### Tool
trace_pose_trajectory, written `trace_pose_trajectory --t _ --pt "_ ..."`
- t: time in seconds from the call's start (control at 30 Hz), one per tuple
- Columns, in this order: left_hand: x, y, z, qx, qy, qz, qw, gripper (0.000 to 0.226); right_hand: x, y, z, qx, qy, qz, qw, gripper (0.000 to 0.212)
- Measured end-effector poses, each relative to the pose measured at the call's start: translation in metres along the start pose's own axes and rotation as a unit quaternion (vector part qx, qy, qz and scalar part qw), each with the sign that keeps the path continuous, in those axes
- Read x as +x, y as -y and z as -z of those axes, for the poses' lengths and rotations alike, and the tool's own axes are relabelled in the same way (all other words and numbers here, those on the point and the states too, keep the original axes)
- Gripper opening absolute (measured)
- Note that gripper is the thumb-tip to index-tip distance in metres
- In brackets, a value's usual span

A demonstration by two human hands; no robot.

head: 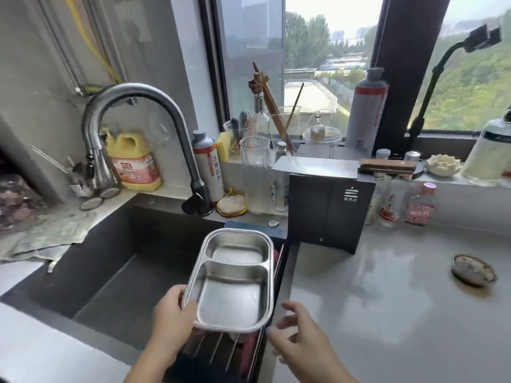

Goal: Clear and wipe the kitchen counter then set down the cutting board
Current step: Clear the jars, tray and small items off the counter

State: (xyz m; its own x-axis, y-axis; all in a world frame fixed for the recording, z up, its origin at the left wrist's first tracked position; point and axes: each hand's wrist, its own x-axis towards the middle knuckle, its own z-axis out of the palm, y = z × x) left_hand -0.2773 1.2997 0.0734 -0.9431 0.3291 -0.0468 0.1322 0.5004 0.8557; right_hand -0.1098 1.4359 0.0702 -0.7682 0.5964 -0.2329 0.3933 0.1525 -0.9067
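Note:
A steel two-compartment tray [232, 280] hangs over the drain rack [221, 352] at the right side of the dark sink [116, 272]. My left hand [172, 316] grips the tray's near left corner. My right hand [298, 335] is just right of the tray, fingers spread, holding nothing. The grey counter [387, 313] stretches to the right, with wet sheen. A small round dish [473, 270] sits on it at the far right. No cutting board is clearly visible.
A curved faucet [132, 95] arches over the sink. A black box [329, 208] stands behind the counter. Bottles, a glass [254, 172], yellow detergent jug [132, 164] and sponge pad [231, 204] crowd the back ledge. A crumpled cloth [47, 236] lies left of the sink.

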Motion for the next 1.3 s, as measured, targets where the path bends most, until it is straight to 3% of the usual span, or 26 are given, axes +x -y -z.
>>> trace_pose_trajectory --t 0.1,0.23,0.37,0.6,0.67,0.77,0.83,0.9,0.97,1.03,1.13,1.3 --pt "0.029 0.016 0.023 0.02 -0.021 0.026 0.999 0.011 0.001 0.003 -0.014 -0.046 0.012 0.008 0.999 0.051" --pt "0.059 0.023 0.027 0.03 -0.008 0.021 0.999 0.013 -0.002 -0.006 -0.007 -0.084 -0.029 -0.02 0.996 0.047" --pt "0.082 0.028 0.014 0.015 0.03 0.036 0.999 0.017 -0.005 -0.018 0.012 -0.078 -0.09 -0.068 0.991 0.035" --pt "0.104 0.03 -0.003 0.032 -0.002 0.046 0.998 0.018 -0.011 -0.038 0.035 -0.07 -0.137 -0.115 0.981 0.031" --pt "0.104 0.028 -0.004 0.08 -0.004 0.037 0.996 0.024 -0.011 -0.039 0.036 -0.069 -0.139 -0.122 0.98 0.031" --pt "0.095 0.013 -0.003 0.172 -0.012 0.043 0.984 0.05 -0.01 -0.041 0.038 -0.069 -0.139 -0.119 0.981 0.03" --pt "0.075 -0.006 -0.008 0.19 -0.063 0.002 0.98 0.052 -0.009 -0.043 0.039 -0.065 -0.137 -0.114 0.982 0.03" --pt "0.046 -0.026 -0.023 0.169 -0.086 -0.102 0.976 0.043 -0.011 -0.044 0.041 -0.059 -0.137 -0.106 0.983 0.029" --pt "0.014 -0.041 -0.048 0.143 -0.038 -0.214 0.966 0.039 -0.014 -0.046 0.046 -0.051 -0.141 -0.1 0.984 0.028" --pt "-0.015 -0.05 -0.077 0.109 0.067 -0.266 0.955 0.044 -0.021 -0.052 0.057 -0.038 -0.151 -0.097 0.983 0.027" --pt "-0.046 -0.058 -0.123 0.071 0.162 -0.253 0.951 0.052 -0.037 -0.065 0.085 -0.014 -0.184 -0.107 0.977 0.027" --pt "-0.087 -0.081 -0.194 0.044 0.242 -0.183 0.952 0.053 -0.069 -0.099 0.156 0.007 -0.255 -0.111 0.96 0.027"
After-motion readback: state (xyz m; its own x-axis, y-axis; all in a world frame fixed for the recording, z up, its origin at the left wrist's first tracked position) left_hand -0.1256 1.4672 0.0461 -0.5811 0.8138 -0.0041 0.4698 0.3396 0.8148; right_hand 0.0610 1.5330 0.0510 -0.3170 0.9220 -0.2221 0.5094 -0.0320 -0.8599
